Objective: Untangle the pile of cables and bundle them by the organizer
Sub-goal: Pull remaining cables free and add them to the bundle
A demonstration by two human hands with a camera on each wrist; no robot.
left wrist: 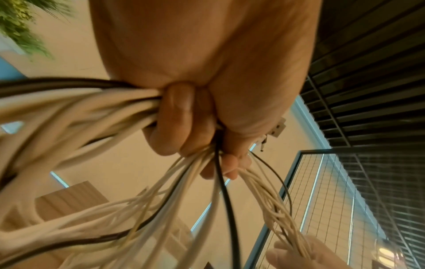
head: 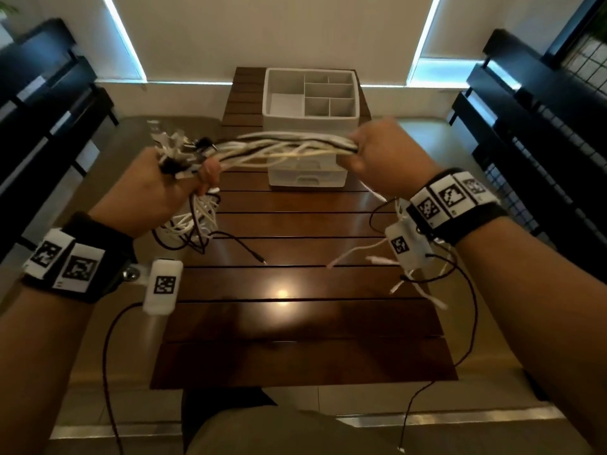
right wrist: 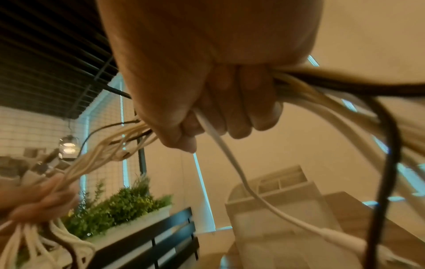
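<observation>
A thick bunch of white and black cables (head: 282, 149) stretches between both hands above the wooden table. My left hand (head: 170, 185) grips one end, with plugs sticking out above the fist and loops (head: 193, 224) hanging below it. My right hand (head: 377, 159) grips the other end, and loose cable tails (head: 410, 277) dangle under its wrist. The left wrist view shows curled fingers (left wrist: 184, 127) around the cables (left wrist: 92, 112). In the right wrist view, fingers (right wrist: 230, 112) wrap the bunch (right wrist: 322, 102). The white organizer (head: 310, 93) stands behind the cables.
The slatted wooden table (head: 295, 323) lies below my hands, with a black cable end (head: 249, 252) resting on it. The organizer has a small drawer unit (head: 307, 177) under it. Dark benches (head: 532, 133) flank both sides. A planter (right wrist: 128, 209) shows in the right wrist view.
</observation>
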